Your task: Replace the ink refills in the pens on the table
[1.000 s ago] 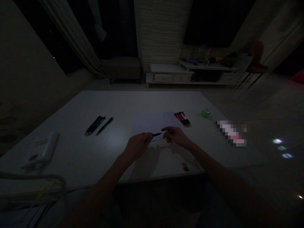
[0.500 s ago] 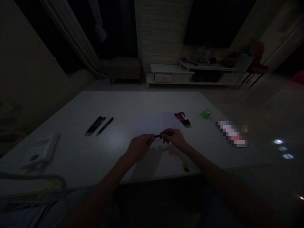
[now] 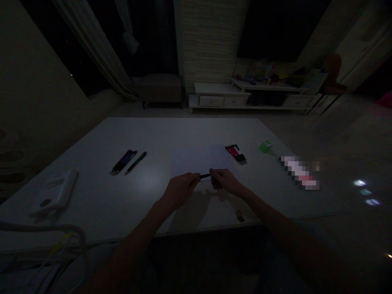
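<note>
Here we go, right at your hands: your left hand and right hand meet over the counter, with a short dark pen bridging the small gap between them. The pen lies almost level across your body, its long axis running side to side and rising slightly toward your right. Your left fingers are pressed together, pinching the pen's left end. Your right fingers curl down at its other end, right up against it, but in this gloom I can't tell if they're gripping it or only touching. The left hand has the clearer hold; the right is just as close.

Just below your hands, near the counter's edge, sits a small yellowish trinket. Off to the left lie a white device and a pale cable.

Farther out, a sheet of paper lies just beyond your hands, with a bundle of red-and-black pens at its far corner. To the left, a pen bundle lies beside a lone green pen. To the right are a green cube and a blurred object.

Beyond the counter, a low white cabinet stands against the wall.
</note>
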